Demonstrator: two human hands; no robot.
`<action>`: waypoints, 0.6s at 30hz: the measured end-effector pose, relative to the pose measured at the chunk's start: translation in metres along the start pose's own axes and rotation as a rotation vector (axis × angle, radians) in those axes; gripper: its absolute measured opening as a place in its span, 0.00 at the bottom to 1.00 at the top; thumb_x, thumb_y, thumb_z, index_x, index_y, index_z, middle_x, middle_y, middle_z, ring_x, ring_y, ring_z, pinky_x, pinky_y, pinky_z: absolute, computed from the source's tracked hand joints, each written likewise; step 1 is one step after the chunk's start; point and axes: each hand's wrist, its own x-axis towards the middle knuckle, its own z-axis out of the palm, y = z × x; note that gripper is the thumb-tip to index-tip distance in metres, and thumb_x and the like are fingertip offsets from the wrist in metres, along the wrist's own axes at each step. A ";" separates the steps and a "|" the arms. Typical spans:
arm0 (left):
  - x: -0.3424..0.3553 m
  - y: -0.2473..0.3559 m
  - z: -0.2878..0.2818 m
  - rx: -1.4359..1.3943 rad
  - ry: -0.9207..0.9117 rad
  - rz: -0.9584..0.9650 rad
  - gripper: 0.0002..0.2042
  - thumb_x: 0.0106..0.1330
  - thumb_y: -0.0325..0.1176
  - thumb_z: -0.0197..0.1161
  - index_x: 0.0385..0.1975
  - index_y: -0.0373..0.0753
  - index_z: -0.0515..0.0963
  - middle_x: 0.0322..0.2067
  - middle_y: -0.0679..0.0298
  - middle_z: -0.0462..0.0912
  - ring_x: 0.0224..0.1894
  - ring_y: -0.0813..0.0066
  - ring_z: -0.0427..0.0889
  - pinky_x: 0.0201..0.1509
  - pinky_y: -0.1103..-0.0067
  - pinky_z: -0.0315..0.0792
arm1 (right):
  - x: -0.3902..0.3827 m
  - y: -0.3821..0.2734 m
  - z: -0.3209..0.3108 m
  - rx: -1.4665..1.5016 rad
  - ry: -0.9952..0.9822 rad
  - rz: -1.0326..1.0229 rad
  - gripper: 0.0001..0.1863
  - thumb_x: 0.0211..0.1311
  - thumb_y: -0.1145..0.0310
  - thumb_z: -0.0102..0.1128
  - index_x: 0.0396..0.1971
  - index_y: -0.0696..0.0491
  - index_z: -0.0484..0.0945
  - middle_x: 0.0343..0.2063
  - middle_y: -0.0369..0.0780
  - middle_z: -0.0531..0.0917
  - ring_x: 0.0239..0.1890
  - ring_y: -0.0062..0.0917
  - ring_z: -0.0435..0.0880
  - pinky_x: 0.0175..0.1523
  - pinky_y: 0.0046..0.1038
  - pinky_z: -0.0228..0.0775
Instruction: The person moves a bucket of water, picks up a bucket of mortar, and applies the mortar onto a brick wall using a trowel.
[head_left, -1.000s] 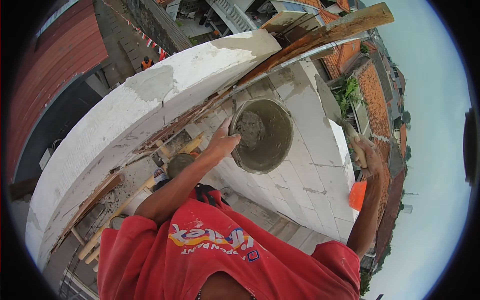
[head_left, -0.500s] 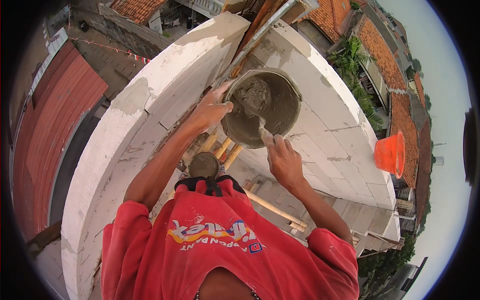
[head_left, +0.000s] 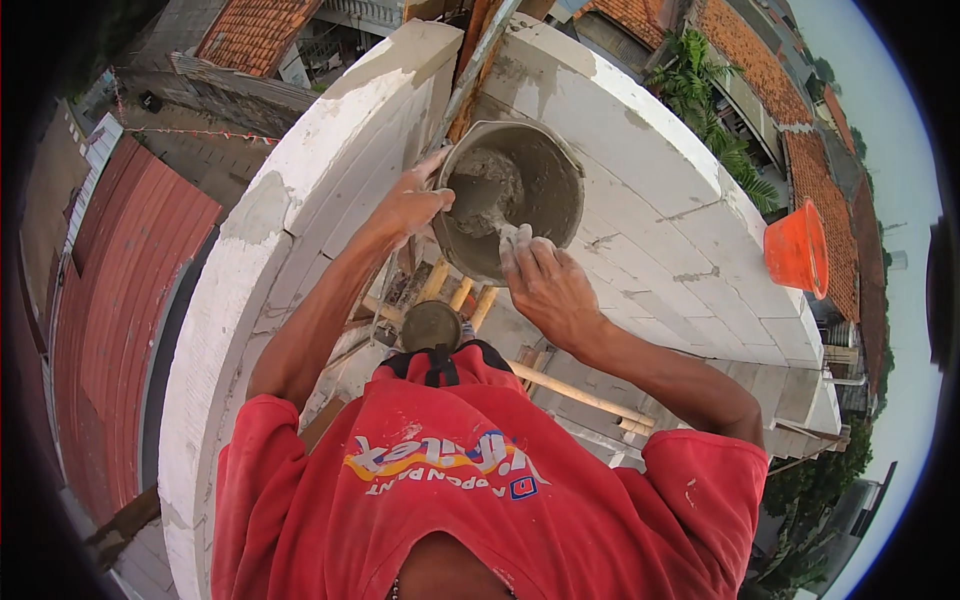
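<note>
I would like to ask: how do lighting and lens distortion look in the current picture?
Head view: the fisheye bows the white block wall at left into an arc, and black fills the corners; head view: light is soft, without hard shadows, the pale grey sky nearly featureless, the round, mortar-smeared grey bucket dim inside.

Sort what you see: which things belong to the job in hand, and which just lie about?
Job in hand:
grey bucket, held by the left hand
mortar inside it
trowel, held by the right hand

Seemingly lying about:
orange bucket, off to the right
poles below, untouched
</note>
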 end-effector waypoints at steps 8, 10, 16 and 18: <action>0.007 -0.002 -0.001 0.091 0.113 0.062 0.37 0.64 0.21 0.59 0.76 0.42 0.58 0.66 0.47 0.71 0.61 0.59 0.78 0.63 0.69 0.75 | -0.019 0.048 -0.022 0.183 -0.237 0.136 0.27 0.58 0.74 0.59 0.60 0.60 0.74 0.49 0.47 0.80 0.52 0.39 0.80 0.43 0.38 0.83; 0.017 -0.008 0.000 0.224 0.102 0.220 0.36 0.64 0.21 0.59 0.75 0.41 0.59 0.65 0.47 0.72 0.62 0.59 0.77 0.66 0.70 0.72 | -0.012 0.055 -0.022 0.142 -0.112 0.379 0.26 0.57 0.76 0.58 0.59 0.58 0.75 0.49 0.46 0.80 0.49 0.40 0.82 0.33 0.40 0.82; 0.019 0.020 0.010 0.345 0.099 0.345 0.33 0.63 0.24 0.59 0.72 0.40 0.63 0.62 0.47 0.76 0.63 0.56 0.77 0.68 0.69 0.68 | -0.012 0.097 0.019 0.366 -0.201 0.506 0.21 0.60 0.68 0.60 0.54 0.57 0.79 0.37 0.50 0.83 0.35 0.39 0.87 0.36 0.43 0.81; 0.015 0.031 0.008 0.260 0.096 0.373 0.33 0.63 0.25 0.59 0.72 0.40 0.64 0.62 0.46 0.77 0.62 0.54 0.78 0.68 0.68 0.68 | -0.026 0.113 0.043 0.469 -0.125 0.479 0.21 0.61 0.65 0.61 0.54 0.55 0.80 0.35 0.51 0.84 0.30 0.38 0.87 0.37 0.42 0.80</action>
